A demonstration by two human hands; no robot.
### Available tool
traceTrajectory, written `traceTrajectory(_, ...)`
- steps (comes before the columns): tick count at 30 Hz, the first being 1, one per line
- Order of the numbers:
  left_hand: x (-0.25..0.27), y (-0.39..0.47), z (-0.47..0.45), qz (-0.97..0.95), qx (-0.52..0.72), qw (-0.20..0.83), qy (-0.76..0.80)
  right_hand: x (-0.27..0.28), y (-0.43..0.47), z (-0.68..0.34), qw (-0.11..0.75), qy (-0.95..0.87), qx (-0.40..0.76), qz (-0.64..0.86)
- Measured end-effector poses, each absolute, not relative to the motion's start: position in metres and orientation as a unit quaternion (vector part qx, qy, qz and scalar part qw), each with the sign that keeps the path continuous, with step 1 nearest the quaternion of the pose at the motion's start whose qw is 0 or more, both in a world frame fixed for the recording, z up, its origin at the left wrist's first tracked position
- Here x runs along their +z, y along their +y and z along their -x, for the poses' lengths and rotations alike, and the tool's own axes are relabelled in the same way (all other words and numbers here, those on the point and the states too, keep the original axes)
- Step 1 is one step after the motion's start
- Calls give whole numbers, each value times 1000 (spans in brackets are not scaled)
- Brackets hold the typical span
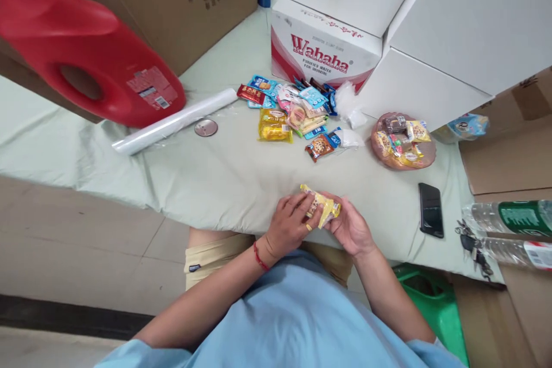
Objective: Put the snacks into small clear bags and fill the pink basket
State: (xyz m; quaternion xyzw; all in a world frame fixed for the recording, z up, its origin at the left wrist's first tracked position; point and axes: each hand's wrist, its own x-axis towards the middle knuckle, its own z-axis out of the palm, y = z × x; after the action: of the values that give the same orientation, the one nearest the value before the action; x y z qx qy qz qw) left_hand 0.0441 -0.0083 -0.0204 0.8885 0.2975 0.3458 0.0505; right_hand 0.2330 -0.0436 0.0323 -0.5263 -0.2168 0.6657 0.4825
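Near the table's front edge, my left hand [291,223] and my right hand [350,224] hold yellow-wrapped snack packets [322,207] between them. The left fingers lie over the packets' left side, and the right thumb and fingers close on the right side. How many packets there are I cannot tell. Beyond my hands lies a pile of wrapped snacks [297,103] in blue, red, white and yellow. To the right of it, a round pinkish bowl [403,162] holds several wrapped snacks, some of them yellow.
A plastic film roll [176,121] and a round metal disc [206,127] lie left. A red jug [103,63] and a Wahaha box [321,49] stand behind. A phone [430,210], keys [474,250] and plastic bottles [487,215] are at right.
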Motion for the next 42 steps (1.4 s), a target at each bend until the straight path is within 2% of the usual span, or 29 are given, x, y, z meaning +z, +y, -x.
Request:
traceTrajectory(7, -25, -5, -43, -912, 290, 180, 226, 18, -60, -269, 493, -265, 548, 622)
traceTrajectory(10, -31, 13, -18, -887, 313, 151, 304, 31, -57, -322, 544, -259, 441, 665)
traceTrajectory(13, -36, 29, 10, -847, 325, 125, 403, 50, -35, -398, 616, -276, 265, 688)
traceTrajectory(15, -38, 33, 21, -836, 330, 120, 422, 60, -11, -450, 634, -288, 159, 700)
traceTrajectory(20, -35, 30, 19, -856, 312, 63, 408, 61, 53, -527, 601, -265, 102, 747)
traceTrajectory(24, -33, 29, 16, -860, 312, 40, 401, 52, 77, -522, 508, -224, -41, 831)
traceTrajectory(26, -33, 29, 16, -859, 313, 43, 402, 50, 80, -510, 419, -240, -92, 871)
traceTrajectory(29, -33, 30, 17, -859, 314, 40, 403, 54, 79, -498, 254, -304, -110, 912)
traceTrajectory(31, -33, 30, 16, -859, 314, 32, 403, 58, 78, -497, 178, -322, -114, 923)
traceTrajectory(42, -33, 28, 15, -854, 318, 44, 409, 54, 62, -501, 123, -389, -138, 903)
